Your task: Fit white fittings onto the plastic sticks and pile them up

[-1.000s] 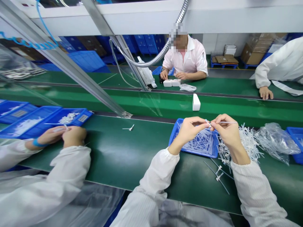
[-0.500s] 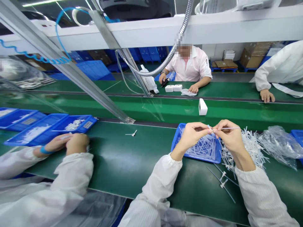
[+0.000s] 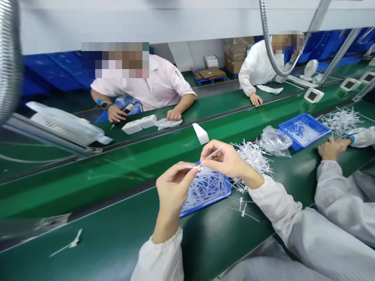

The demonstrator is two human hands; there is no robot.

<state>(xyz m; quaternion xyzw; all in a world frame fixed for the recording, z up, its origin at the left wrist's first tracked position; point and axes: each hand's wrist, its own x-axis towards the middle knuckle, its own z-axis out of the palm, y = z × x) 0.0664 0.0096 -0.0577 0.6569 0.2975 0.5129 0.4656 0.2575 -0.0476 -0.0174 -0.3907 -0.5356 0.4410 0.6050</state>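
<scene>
My left hand (image 3: 172, 189) pinches a small white plastic connector (image 3: 200, 168) between thumb and fingertips. A thin translucent tube (image 3: 215, 152) is gripped in my right hand (image 3: 230, 160), its lower end meeting the connector; how far it is inserted I cannot tell. Both hands are raised over a blue tray (image 3: 206, 203) heaped with loose tubes (image 3: 208, 186). Right of the tray lies a pile of white connectors with tubes (image 3: 254, 155). Near the tray's front right corner, a tubed connector (image 3: 243, 211) and another beside it rest on the green bench.
A clear plastic bag (image 3: 274, 139) and a second blue tray (image 3: 316, 139) stand further right, near a co-worker's hands (image 3: 334, 147). A white wedge-shaped part (image 3: 200, 134) sits on the green conveyor (image 3: 131, 162). One tubed connector (image 3: 75, 241) lies at left. Two people work opposite.
My view has swung right, bringing in the second tray and the right-hand neighbour. My hands still hold the connector and tube; the tube now slants upward instead of lying nearly level.
</scene>
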